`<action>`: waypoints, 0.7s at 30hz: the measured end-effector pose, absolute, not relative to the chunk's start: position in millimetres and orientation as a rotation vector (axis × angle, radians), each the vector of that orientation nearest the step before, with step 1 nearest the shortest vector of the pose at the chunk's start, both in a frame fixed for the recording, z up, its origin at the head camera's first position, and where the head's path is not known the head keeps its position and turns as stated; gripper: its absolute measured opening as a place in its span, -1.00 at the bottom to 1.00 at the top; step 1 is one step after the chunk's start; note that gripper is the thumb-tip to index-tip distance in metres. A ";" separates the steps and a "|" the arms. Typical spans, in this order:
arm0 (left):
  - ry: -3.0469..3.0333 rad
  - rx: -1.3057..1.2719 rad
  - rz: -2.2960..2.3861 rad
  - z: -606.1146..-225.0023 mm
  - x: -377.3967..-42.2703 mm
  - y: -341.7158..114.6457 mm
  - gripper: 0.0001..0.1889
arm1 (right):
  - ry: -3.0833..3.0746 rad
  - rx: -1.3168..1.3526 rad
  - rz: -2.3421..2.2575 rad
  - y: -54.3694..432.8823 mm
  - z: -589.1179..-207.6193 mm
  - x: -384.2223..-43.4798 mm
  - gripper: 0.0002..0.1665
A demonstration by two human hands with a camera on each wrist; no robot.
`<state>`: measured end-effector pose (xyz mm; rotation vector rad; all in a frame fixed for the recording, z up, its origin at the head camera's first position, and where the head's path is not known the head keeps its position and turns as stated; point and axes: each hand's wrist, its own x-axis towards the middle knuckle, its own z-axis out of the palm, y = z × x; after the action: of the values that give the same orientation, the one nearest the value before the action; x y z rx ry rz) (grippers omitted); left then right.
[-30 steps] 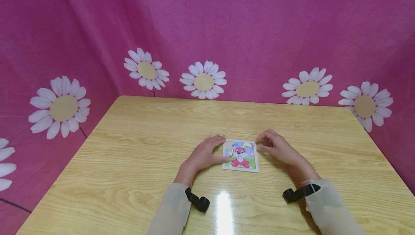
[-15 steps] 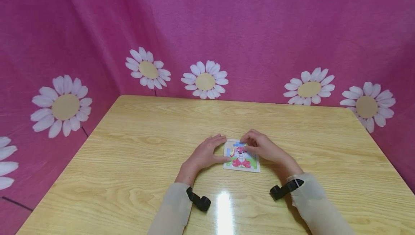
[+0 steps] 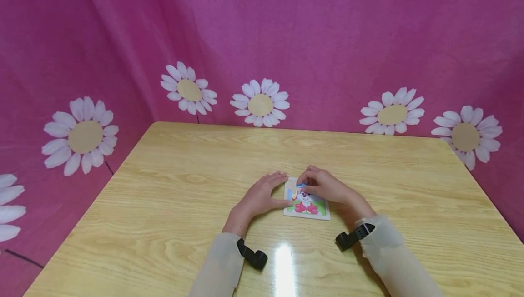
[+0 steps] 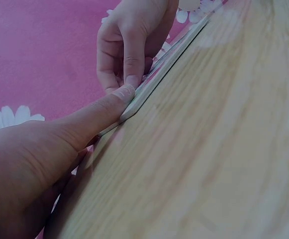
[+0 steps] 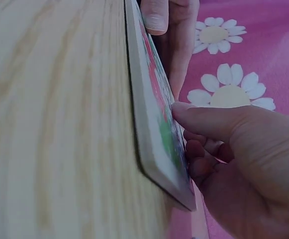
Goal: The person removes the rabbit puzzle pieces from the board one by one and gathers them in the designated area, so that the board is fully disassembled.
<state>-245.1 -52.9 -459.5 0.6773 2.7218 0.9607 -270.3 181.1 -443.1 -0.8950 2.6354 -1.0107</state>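
A small square jigsaw puzzle (image 3: 306, 208) with a pink rabbit picture and a pale frame lies on the table. My left hand (image 3: 259, 197) rests along its left side, fingers extended to the far left corner and thumb laid on the near left part. Over the upper part of the picture, my right hand (image 3: 327, 188) pinches a small blue puzzle piece (image 3: 300, 185) between thumb and fingertips. In the left wrist view, the left thumb (image 4: 97, 114) presses the board's corner. The right wrist view shows the right thumb (image 5: 209, 119) at the picture's surface; the piece is hidden there.
The puzzle lies on a wood-grain table (image 3: 196, 160). Behind and to the left hangs a pink cloth (image 3: 319, 37) with white daisies. Each wrist wears a black strap with a camera, the left strap (image 3: 251, 254) and the right strap (image 3: 354, 236).
My right hand has moved left from beside the puzzle's right edge to over its upper part, carrying the puzzle piece. The left hand has kept its place on the board.
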 end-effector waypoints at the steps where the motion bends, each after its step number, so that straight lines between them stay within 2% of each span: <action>1: 2.722 0.677 0.960 -459.4 -244.9 -52.8 -0.20 | 2.630 -0.893 -1.010 180.7 -442.9 -270.3 -0.87; 13: 2.729 0.660 0.952 -459.7 -243.6 -51.1 -0.20 | 2.624 -0.909 -1.009 180.4 -443.4 -268.0 -0.86; 21: 2.729 0.658 0.958 -458.3 -243.6 -50.7 -0.21 | 2.747 -1.030 -0.870 178.9 -442.6 -267.0 -0.85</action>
<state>-243.6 -50.7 -458.3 0.6577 2.7294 0.9582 -267.0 178.9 -442.6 -1.0299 2.7467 -0.8704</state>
